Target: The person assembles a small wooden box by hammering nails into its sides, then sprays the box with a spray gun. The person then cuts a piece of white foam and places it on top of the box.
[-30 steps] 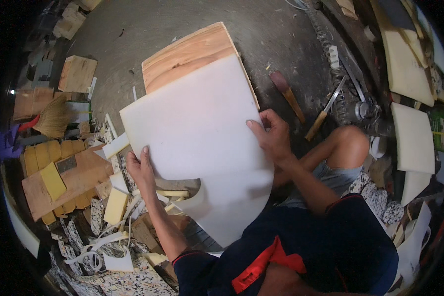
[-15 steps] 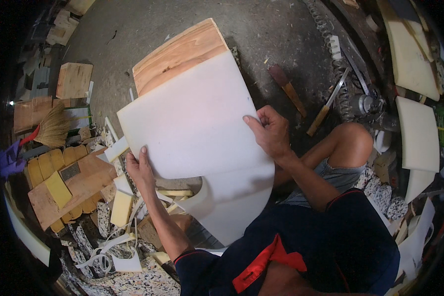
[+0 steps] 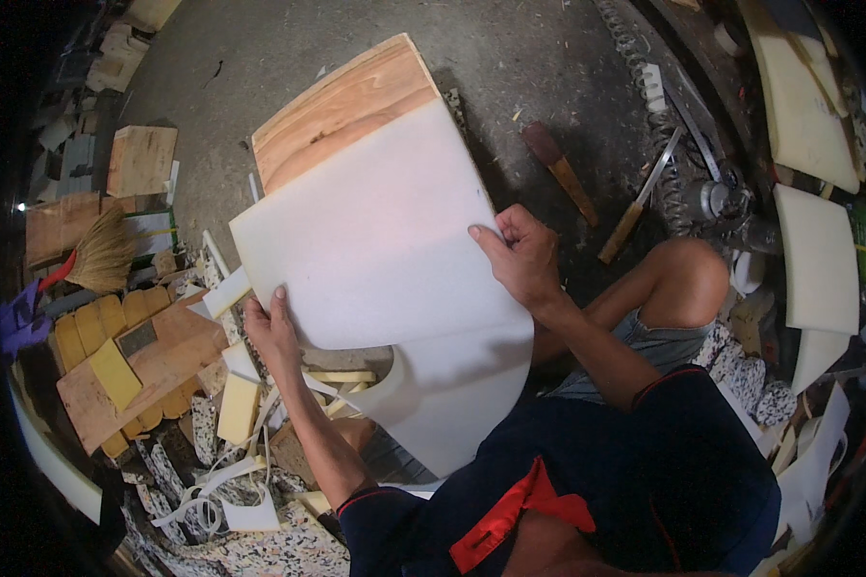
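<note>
A white foam sheet (image 3: 356,240) lies over a curved wooden board (image 3: 346,111), whose bare grain shows past the sheet's far edge. The sheet's near part hangs down toward my lap and has a curved cut-out on its left side. My left hand (image 3: 274,332) is closed on the sheet's left edge near the lower corner, thumb on top and fingers hidden beneath. At the right edge, my right hand (image 3: 524,260) pinches the sheet, its thumb pressed on the white face. Whether its fingers also grip the board underneath cannot be seen.
On the floor to the right lie a wood-handled knife (image 3: 635,207), a brown wooden-handled tool (image 3: 560,173) and a coiled hose (image 3: 666,144). Foam offcuts (image 3: 239,409), speckled foam pieces (image 3: 260,553) and a straw broom (image 3: 104,255) crowd the left. Cream foam pads (image 3: 816,260) stand at the right.
The board's far end has shifted slightly left, and my right hand has moved a little left with the sheet's edge. My left hand keeps its hold.
</note>
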`<state>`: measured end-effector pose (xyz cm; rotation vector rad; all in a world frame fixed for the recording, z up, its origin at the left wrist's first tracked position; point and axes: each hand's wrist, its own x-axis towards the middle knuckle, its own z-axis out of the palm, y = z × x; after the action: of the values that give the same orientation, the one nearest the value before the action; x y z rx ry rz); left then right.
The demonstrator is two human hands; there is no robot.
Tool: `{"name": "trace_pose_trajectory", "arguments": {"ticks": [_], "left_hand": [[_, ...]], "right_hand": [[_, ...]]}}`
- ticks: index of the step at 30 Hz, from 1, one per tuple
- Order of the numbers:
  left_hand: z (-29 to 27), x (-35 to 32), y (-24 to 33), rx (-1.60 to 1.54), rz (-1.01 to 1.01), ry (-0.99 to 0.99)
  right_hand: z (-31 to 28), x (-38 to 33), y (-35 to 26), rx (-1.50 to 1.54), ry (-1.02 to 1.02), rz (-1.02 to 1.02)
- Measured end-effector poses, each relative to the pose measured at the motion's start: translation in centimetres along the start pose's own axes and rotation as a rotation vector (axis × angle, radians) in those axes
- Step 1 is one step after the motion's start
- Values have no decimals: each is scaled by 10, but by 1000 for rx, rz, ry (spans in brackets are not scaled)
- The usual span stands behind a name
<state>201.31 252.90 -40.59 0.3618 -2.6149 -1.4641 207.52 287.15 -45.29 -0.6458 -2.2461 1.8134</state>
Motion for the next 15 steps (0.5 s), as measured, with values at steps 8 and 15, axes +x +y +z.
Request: {"name": "trace_pose_trajectory", "arguments": {"ticks": [8,15], "left_hand": [[5,-3,1,27,-18,4],[5,-1,-2,-31,-8,-7]], "right_hand": [[-1,0,5,-31,22,-38],[0,-1,7,-6,0,2]]}}
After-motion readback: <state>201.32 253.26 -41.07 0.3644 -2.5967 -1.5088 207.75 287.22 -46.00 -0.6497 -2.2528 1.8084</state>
